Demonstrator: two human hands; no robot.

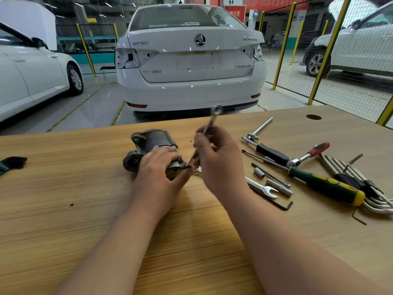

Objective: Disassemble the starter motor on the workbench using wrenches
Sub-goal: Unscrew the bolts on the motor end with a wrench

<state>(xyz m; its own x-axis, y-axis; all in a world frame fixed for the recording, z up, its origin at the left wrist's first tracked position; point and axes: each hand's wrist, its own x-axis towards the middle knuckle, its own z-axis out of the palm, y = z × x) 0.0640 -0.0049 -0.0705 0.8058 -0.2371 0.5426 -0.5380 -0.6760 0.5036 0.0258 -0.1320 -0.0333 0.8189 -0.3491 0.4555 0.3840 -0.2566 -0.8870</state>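
Loose tools crowd the right of the frame: a green-and-yellow screwdriver [327,186], a red-handled ratchet [314,151], a fan of steel hex keys [340,169] and an open-ended spanner [261,187]. At centre, the left hand [161,167] curls over the grey, cylindrical starter motor [152,143], hiding its near end. The right hand [217,158] grips a slim, blurred metal wrench [209,124], its lower tip at that end and its ring end pointing up. All this lies on a wood-grain workbench [85,188]. A white car [191,60] stands behind, in a workshop with yellow mesh fencing [329,51].

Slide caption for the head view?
Left hand grips the starter motor on the workbench; right hand holds a wrench.
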